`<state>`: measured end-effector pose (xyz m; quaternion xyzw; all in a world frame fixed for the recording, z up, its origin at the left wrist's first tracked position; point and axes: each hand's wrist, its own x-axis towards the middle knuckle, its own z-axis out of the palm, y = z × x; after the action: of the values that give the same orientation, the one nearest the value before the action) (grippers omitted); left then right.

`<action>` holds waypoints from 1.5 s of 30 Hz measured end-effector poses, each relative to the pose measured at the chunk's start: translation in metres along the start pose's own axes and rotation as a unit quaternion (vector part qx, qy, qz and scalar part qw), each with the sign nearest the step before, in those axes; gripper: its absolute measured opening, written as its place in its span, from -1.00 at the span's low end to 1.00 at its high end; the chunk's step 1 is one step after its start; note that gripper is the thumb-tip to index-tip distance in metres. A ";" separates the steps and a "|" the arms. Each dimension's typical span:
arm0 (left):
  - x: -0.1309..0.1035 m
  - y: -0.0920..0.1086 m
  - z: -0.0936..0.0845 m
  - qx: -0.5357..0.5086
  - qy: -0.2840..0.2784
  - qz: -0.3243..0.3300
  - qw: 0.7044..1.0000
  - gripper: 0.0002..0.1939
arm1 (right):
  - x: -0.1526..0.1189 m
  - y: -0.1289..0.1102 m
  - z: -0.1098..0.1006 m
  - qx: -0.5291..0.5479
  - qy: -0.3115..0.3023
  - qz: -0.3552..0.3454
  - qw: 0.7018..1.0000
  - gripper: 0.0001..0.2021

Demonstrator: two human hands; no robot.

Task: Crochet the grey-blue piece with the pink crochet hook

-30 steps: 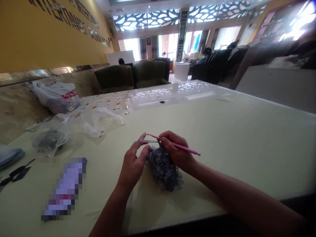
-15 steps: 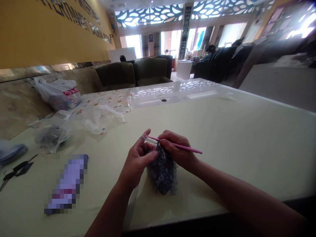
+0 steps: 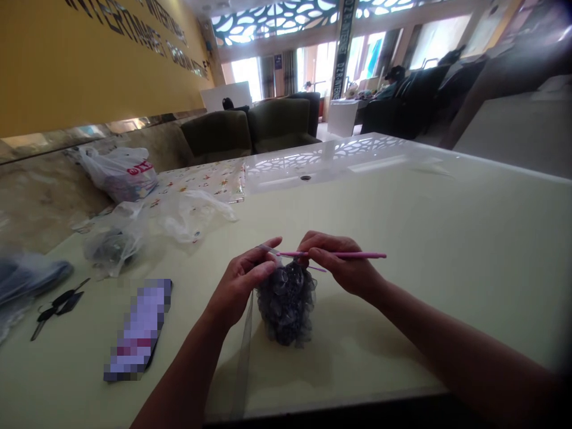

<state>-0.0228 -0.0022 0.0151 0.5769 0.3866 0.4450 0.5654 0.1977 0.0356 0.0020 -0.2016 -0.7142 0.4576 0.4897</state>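
Observation:
In my right hand is a pink crochet hook, gripped near its middle and lying almost level, its tip pointing left. Below the hook hangs a dark grey, ruffled crochet piece of sheer material. My left hand is closed at the piece's upper left edge, thumb and fingers pinching it. A sheer grey ribbon passes over the raised left index finger and trails down to the table's front edge. A thin purple pin-like object sticks out beneath my right fingers.
On the pale table, a pixelated phone-like object and keys lie to the left. Behind them are a clear bag with dark contents, a crumpled plastic bag and a full white bag. Armchairs stand beyond.
The hook has turned from slanting down rightward to nearly level, and my right hand has moved slightly right. More of the crochet piece shows between my hands. The whole view has shifted a little.

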 end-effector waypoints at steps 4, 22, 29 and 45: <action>-0.003 -0.003 0.005 0.009 0.008 -0.018 1.000 -0.79 | -0.001 0.001 0.000 -0.009 -0.015 0.009 1.000 -0.80; -0.012 -0.007 0.006 0.001 0.033 -0.021 0.999 -0.46 | -0.009 -0.001 0.013 -0.249 0.059 -0.145 0.956 -0.91; -0.012 -0.002 0.006 -0.002 0.019 -0.008 1.000 -0.42 | -0.010 0.007 0.010 -0.387 0.042 -0.242 0.889 -0.74; -0.013 -0.008 0.003 -0.024 -0.058 -0.005 0.998 -0.40 | -0.008 0.001 0.018 -0.279 -0.010 -0.211 0.937 -0.91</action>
<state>-0.0233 -0.0154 0.0064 0.5860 0.3453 0.4174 0.6026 0.1851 0.0218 -0.0046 -0.1705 -0.8443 0.1283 0.4916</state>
